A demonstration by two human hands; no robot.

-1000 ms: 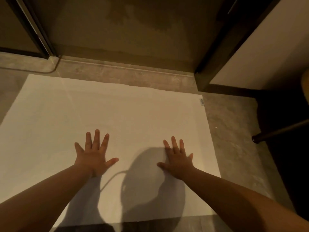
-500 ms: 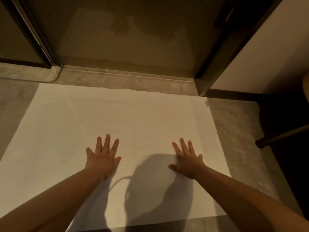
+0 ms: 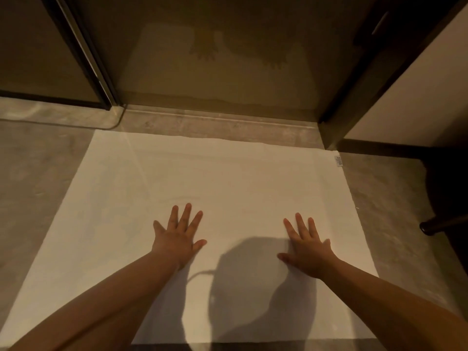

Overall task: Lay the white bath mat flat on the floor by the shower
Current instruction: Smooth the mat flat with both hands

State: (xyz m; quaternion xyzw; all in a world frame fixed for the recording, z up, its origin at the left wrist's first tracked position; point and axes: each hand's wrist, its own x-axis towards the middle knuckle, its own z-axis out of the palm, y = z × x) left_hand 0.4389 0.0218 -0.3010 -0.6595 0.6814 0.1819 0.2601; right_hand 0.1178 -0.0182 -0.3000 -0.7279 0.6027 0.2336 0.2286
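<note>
Your white bath mat (image 3: pixel 228 178) lies spread on the floor (image 3: pixel 38 178) just short of the shower sill (image 3: pixel 215 122). Its far edge runs almost parallel to the sill, with a narrow strip of bare floor between them. It looks flat; no fold or turned corner shows, though shadow hides part of the edge farthest from the sill.

Your left hand (image 3: pixel 177 236) and right hand (image 3: pixel 307 252) both rest palm down on the half of the mat away from the sill. The fingers are straight and spread, grasping nothing.

To finish well, sweep flat palms from the middle out toward the side edges. Press lightly, so the cloth does not creep toward the sill or bunch ahead of your fingers. Then check the two corners farthest from the sill.

The mat's small label (image 3: pixel 338 160) marks the corner by the sill's right end, close to the dark door post (image 3: pixel 336 133) there, so you likely have little room to shift rightward. Off the sill's left end, beyond the glass door frame (image 3: pixel 83 54), the floor beside the mat gives more room. A dark furniture leg (image 3: pixel 440 224) stands back from the sill, apart from the mat's right edge.
</note>
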